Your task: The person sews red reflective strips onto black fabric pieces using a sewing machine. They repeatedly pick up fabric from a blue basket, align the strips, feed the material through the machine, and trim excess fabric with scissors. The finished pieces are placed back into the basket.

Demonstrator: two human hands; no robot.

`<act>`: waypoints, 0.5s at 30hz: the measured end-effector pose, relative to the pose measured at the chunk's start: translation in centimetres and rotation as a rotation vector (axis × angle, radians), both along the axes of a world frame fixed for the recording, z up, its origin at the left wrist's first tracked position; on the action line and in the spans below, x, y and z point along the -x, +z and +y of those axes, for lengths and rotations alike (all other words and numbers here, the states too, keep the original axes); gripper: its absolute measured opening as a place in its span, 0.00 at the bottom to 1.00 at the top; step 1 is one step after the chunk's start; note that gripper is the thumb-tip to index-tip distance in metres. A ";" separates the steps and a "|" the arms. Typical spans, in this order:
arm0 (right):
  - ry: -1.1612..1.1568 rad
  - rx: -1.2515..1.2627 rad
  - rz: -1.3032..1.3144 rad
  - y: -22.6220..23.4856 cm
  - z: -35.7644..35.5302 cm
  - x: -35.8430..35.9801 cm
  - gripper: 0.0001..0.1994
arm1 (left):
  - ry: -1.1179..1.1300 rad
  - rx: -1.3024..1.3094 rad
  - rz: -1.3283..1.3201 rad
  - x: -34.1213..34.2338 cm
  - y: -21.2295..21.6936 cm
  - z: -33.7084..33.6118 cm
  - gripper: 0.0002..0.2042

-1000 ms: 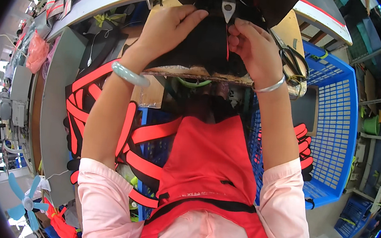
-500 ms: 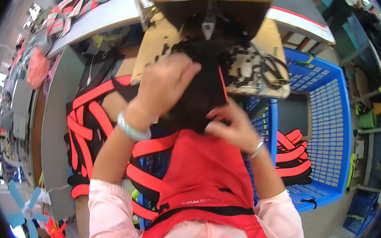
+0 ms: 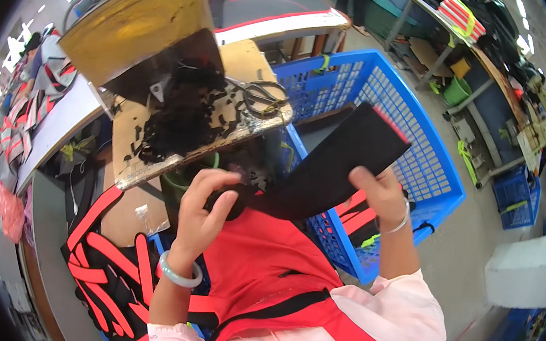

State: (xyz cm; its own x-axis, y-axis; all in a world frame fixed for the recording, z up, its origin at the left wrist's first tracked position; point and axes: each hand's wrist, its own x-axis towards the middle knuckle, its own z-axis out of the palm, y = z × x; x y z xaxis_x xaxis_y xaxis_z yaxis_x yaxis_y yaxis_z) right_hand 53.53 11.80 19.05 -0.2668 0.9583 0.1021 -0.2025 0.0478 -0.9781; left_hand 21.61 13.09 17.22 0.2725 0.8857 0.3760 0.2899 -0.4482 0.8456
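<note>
A long black fabric piece (image 3: 336,167) with a red edge at its upper right stretches between my two hands, over the red apron and the near side of the blue crate. My right hand (image 3: 382,195) grips its right part, thumb on top and fingers beneath. At its narrow left end, my left hand (image 3: 206,211) is curled with the fabric between thumb and fingers; part of that grip is hidden. Left of the fabric stands a machine with a yellow head cover (image 3: 142,23). Black scraps (image 3: 175,131) cover its worktable (image 3: 247,59) under a small metal tip.
A pair of scissors (image 3: 263,98) lies on the worktable's right corner. The blue crate (image 3: 445,187) holds black-and-red strips. More such strips (image 3: 102,276) are piled at lower left. A white box (image 3: 530,267) stands on the floor at right.
My view has turned to the right. The black fabric has come off the machine's worktable and over to the crate, carried by my hands, its right end now raised.
</note>
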 end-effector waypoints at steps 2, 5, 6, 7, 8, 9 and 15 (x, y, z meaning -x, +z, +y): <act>0.045 -0.037 -0.046 -0.9 0.0 3.6 0.15 | 0.005 0.025 -0.118 -1.6 1.1 0.2 0.17; 0.107 -0.155 -0.103 -0.5 1.8 7.8 0.16 | -0.079 0.082 -0.029 -1.6 1.0 -0.3 0.14; 0.098 -0.184 -0.049 -1.1 2.9 8.7 0.16 | -0.017 0.050 -0.077 -1.4 0.5 -0.3 0.13; 0.086 -0.208 0.005 -1.4 3.8 9.8 0.17 | 0.042 0.019 -0.124 -1.4 -0.1 0.0 0.12; -0.001 -0.147 0.191 -0.4 4.1 11.9 0.15 | 0.104 -0.017 -0.173 -1.6 -0.6 0.3 0.11; -0.074 -0.120 0.293 0.1 4.3 13.8 0.13 | 0.163 -0.093 -0.276 -2.4 -0.6 0.9 0.09; -0.054 -0.504 -0.456 2.7 10.8 14.4 0.13 | 0.142 0.079 -0.099 -1.1 -6.1 1.0 0.09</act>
State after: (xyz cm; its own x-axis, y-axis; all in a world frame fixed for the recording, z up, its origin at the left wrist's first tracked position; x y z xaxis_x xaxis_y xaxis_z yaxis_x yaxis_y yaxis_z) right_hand 39.08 22.64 21.74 -0.3420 0.8362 0.4287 0.2400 0.5188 -0.8205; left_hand 22.68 14.05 11.07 0.1074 0.9403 0.3229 0.2589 -0.3400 0.9041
